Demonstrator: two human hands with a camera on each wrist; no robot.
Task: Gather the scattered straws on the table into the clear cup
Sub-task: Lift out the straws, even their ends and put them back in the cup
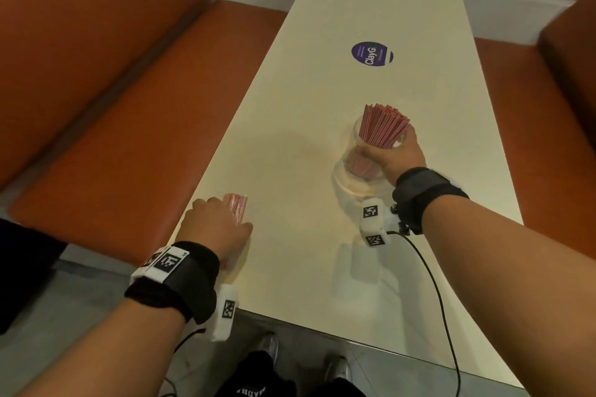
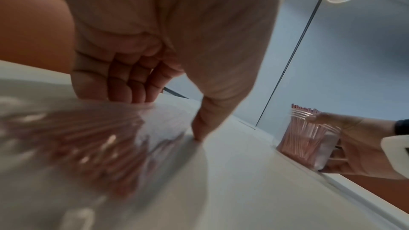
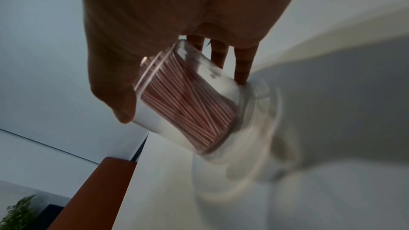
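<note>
A cream table (image 1: 322, 267) runs away from me. A bundle of pink wrapped straws (image 1: 237, 208) lies near its front left edge, and my left hand (image 1: 225, 222) is curled over it and grips it. In the left wrist view the fingers (image 2: 130, 92) curl down onto the blurred straws (image 2: 88, 146) and the thumb tip touches the table. My right hand (image 1: 392, 155) grips the clear cup (image 1: 354, 184) at its rim. The cup tilts and holds many pink straws (image 1: 383, 129). In the right wrist view thumb and fingers (image 3: 241, 69) clasp the cup (image 3: 155, 123).
Orange booth benches flank the table on the left (image 1: 96, 106) and right (image 1: 548, 90). A round purple sticker (image 1: 372, 54) sits mid-table beyond the cup. A black cable (image 1: 429, 271) trails from my right wrist over the table's front edge. My shoes show below.
</note>
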